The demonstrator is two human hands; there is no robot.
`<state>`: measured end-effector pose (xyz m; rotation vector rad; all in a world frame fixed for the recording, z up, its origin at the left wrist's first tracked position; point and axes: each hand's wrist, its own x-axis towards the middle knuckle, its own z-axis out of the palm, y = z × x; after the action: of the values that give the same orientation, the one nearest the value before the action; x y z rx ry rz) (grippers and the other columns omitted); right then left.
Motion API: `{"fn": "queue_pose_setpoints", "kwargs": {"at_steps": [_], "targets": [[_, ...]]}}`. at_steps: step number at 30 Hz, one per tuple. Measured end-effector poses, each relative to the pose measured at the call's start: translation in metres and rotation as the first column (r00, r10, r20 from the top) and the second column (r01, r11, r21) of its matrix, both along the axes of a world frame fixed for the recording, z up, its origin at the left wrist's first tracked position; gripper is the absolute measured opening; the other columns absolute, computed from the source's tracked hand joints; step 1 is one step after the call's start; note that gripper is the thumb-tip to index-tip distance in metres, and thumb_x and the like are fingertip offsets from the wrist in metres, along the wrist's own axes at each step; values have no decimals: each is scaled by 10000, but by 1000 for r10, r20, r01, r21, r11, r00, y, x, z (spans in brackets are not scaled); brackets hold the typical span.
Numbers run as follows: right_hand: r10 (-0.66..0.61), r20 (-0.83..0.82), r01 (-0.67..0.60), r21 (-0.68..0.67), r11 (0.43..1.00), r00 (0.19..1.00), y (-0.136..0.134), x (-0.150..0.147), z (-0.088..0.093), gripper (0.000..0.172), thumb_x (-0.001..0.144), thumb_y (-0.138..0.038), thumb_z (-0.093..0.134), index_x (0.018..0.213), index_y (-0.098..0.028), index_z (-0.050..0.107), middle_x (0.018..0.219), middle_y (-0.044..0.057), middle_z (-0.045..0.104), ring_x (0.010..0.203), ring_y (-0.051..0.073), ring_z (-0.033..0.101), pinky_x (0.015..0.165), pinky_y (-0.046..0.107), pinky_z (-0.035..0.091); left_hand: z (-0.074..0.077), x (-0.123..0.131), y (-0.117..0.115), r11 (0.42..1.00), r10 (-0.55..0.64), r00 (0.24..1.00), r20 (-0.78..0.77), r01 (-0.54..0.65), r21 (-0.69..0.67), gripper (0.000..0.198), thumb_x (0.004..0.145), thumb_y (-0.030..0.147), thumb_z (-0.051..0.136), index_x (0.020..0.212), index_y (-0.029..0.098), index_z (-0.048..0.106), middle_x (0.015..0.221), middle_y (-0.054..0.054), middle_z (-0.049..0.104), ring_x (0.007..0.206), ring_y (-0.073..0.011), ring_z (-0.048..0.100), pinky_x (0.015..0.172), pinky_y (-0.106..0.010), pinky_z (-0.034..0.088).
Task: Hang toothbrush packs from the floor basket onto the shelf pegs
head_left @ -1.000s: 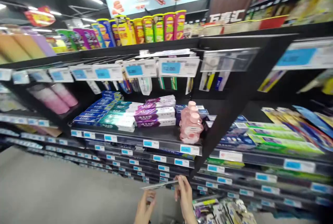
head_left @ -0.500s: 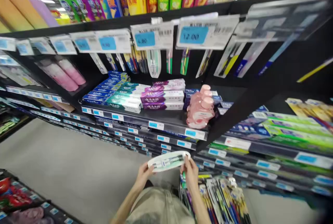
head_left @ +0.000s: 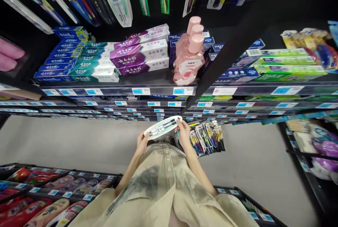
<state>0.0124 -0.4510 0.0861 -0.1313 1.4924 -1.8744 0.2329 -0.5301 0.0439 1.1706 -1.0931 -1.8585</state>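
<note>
A toothbrush pack, white and pale green with two dark-and-white brushes in it, is held in front of my body, tilted up to the right. My left hand pinches its lower left end. At its upper right end, the fingers of my right hand are closed on it. Below and to the right, many packed toothbrushes stand bunched near the floor beside my right forearm. A similar pale green toothbrush pack hangs from the shelf above.
Purple toothpaste boxes, teal boxes and blue boxes are stacked on the shelf ahead. Pink mouthwash bottles stand at its front edge. A slipper rack is behind at lower left; another rack stands at right.
My view has tipped downward, so the upper shelf with price tags has left the picture and more of my clothing and the floor shows. Both hands still hold the toothbrush pack.
</note>
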Motion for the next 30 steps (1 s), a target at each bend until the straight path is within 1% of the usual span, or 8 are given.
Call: {"fn": "queue_pose_setpoints", "kwargs": {"at_steps": [4,7,11,15,17,21,26,30], "targets": [[-2,68,3,-14,1000,998,5,-2,-2,309,740,-467,794,787,-220,614,556,-76,547,488,104,480,482,215,393,1,2,4,990,-25,996,82,36,-135,404,810,485,813,1021,145,759,946,-81,734,787,-170,677,712,-296,587],[10,113,-9,-8,1000,994,9,-6,-4,282,711,-421,762,888,-214,689,824,4,744,643,138,611,563,231,497,2,4,7,962,-1,991,137,38,-269,296,783,424,842,910,163,788,1049,-98,724,956,-208,691,888,-342,575],[38,150,-37,-9,999,988,16,-9,-5,317,706,-427,738,932,-206,740,1077,79,782,946,226,701,667,276,568,0,4,11,919,66,981,184,12,-395,270,815,451,790,760,186,783,1025,-106,714,1108,-259,672,1026,-424,528],[57,167,-53,-32,998,984,26,-7,-5,318,680,-428,805,900,-211,734,962,44,772,817,192,691,643,273,568,-3,1,16,910,114,968,225,-11,-415,300,822,474,762,786,177,772,975,-100,711,1030,-241,690,958,-395,557],[70,167,-64,-37,997,983,31,-5,-6,320,667,-426,846,864,-210,716,839,6,732,689,151,645,591,251,545,-4,0,17,923,109,960,258,-1,-385,341,827,500,748,844,160,771,976,-97,714,877,-201,689,771,-318,578],[101,131,-99,-26,995,986,37,-5,-8,379,673,-467,880,873,-195,709,704,-21,652,615,125,588,548,223,500,-4,-3,16,953,17,952,305,78,-294,452,844,576,695,901,132,755,822,-69,717,596,-134,593,482,-218,434],[140,12,-140,-3,990,990,32,-10,-11,402,694,-520,861,832,-192,673,616,-36,600,551,117,527,535,227,449,10,-7,18,924,-201,930,309,285,-257,454,844,577,706,938,140,788,833,-75,763,683,-180,655,606,-258,500],[202,-120,-201,17,979,972,23,-16,-10,401,745,-560,814,782,-191,660,536,-50,539,511,115,475,533,231,399,28,-14,28,777,-368,789,491,551,-303,441,1012,521,487,1041,202,789,967,-61,783,894,-219,698,861,-327,519]]}}
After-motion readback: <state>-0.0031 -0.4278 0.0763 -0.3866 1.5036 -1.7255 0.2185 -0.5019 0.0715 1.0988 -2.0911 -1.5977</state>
